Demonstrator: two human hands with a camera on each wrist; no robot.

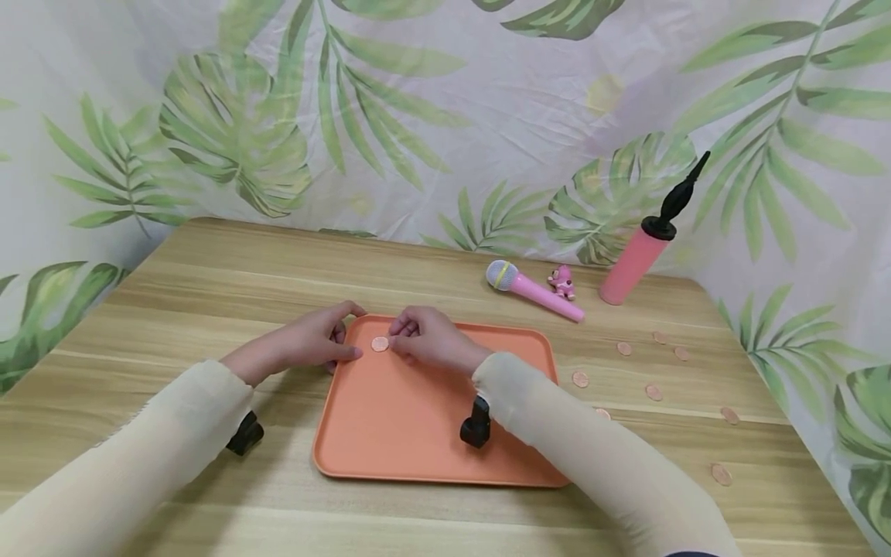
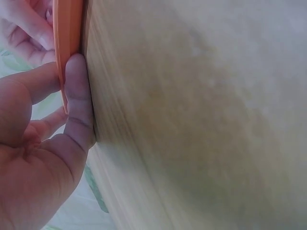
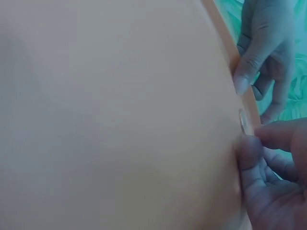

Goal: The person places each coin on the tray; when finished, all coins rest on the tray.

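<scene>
An orange tray [image 1: 404, 433] lies on the wooden table. My left hand [image 1: 316, 339] grips its far left corner, thumb at the rim; in the left wrist view, fingers of that hand [image 2: 43, 129] lie on both sides of the tray's edge [image 2: 67, 28]. Inside the same corner is a copper-coloured coin [image 1: 379, 343], flat or nearly so. My right hand [image 1: 435, 339] reaches over the tray and pinches the coin's right edge between thumb and fingertip. From the right wrist, the coin [image 3: 242, 121] shows as a thin sliver beyond the thumb tip.
Several more copper-coloured coins [image 1: 653, 392] lie scattered on the table right of the tray. Behind it are a pink toy microphone [image 1: 536, 292], a small pink figurine [image 1: 561, 282] and an upright pink pump [image 1: 635, 264] with a black top. A leaf-patterned cloth [image 1: 390, 100] hangs behind.
</scene>
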